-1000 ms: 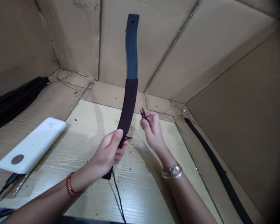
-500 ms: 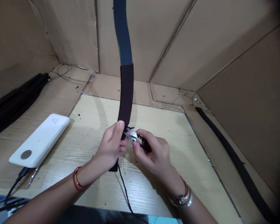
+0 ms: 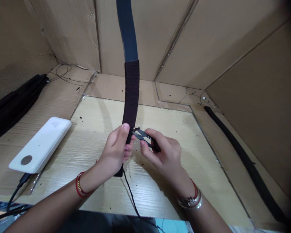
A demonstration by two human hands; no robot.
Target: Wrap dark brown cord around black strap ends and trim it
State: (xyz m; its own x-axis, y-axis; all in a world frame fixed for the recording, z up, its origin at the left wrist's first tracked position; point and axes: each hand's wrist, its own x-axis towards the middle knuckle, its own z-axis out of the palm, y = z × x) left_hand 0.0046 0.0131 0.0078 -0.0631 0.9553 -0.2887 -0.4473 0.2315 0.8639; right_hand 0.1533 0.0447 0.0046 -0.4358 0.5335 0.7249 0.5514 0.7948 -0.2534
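My left hand point(image 3: 116, 150) grips a long curved strip point(image 3: 131, 94) held upright; its lower part is wrapped in dark brown cord, its upper part bare blue point(image 3: 127, 32) and runs out of the top of the view. My right hand point(image 3: 163, 155) holds small thread snips point(image 3: 143, 135) with their tips at the strip's edge, right beside my left thumb, where a short cord end sticks out. A loose black cord point(image 3: 132, 200) trails from the strip's bottom toward me over the pale wooden board point(image 3: 92, 129).
A white power bank point(image 3: 40, 145) with a plugged cable lies at the left. Black strips point(image 3: 12, 103) are piled at the far left, and another long black strip point(image 3: 244, 161) lies along the right cardboard wall point(image 3: 257, 81). Cardboard walls enclose the bench. Small cord scraps dot the board.
My right hand brought the snips down from beside the strip to its edge at my left thumb. The strip was raised so its top end left the view.
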